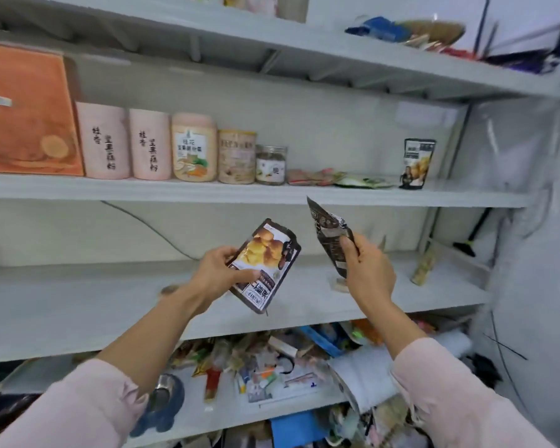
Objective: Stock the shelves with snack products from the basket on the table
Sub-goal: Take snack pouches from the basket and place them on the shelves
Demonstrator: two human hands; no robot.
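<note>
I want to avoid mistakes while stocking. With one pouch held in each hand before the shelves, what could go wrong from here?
1. The right hand pinches the dark pouch only near its lower end, and the pouch is tilted; it may slip.
2. The standing pouch has no support on the jar shelf; setting another beside it could tip it.
3. The left hand holds a snack pouch too, so no hand is free to steady anything.

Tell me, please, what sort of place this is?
Probably a storeroom or small shop's stock area: grey shelving holds a row of pink cylindrical snack canisters and a dark upright snack pouch, with loose packets jumbled below.
</note>
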